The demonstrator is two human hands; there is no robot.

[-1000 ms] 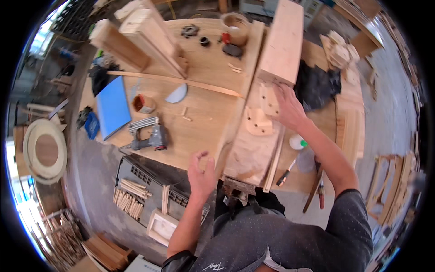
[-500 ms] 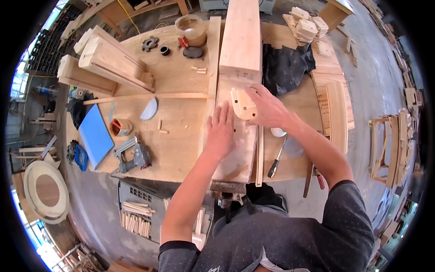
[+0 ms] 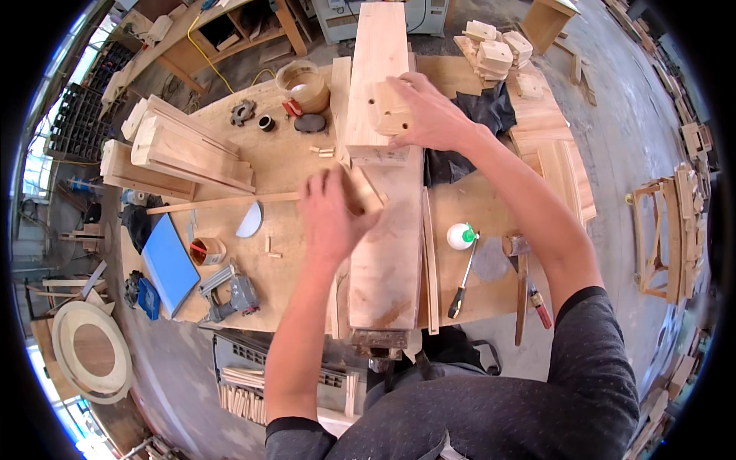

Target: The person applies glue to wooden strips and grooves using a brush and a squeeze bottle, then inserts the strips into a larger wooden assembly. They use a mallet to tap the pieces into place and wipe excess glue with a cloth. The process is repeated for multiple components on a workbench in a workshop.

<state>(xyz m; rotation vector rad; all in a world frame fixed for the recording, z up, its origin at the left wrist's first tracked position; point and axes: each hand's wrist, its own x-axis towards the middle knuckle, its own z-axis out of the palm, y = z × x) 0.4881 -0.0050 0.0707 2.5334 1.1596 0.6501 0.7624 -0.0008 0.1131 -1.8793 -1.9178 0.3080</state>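
My right hand (image 3: 437, 115) grips a pale wooden block (image 3: 387, 109) with rounded corners and several drilled holes. It is at the top face of a thick squared timber (image 3: 377, 46); whether they touch I cannot tell. My left hand (image 3: 330, 215) has its fingers curled round a second wooden block (image 3: 362, 190), tilted beside the timber's near end. Below both hands runs a long, worn plank (image 3: 387, 261) toward my body. Left of the plank are short wooden dowels (image 3: 322, 152).
On the left stand tall wooden parts (image 3: 188, 149), a blue panel (image 3: 167, 264) and a nail gun (image 3: 234, 295). To the right lie a white glue bottle (image 3: 458, 236), a screwdriver (image 3: 458, 299), a hammer (image 3: 521, 284) and a black cloth (image 3: 487, 111). More blocks (image 3: 494, 57) are piled at the far right.
My right hand has carried its holed block away from me, from the plank to the timber. My left hand, flat on the plank before, now holds another block slightly left.
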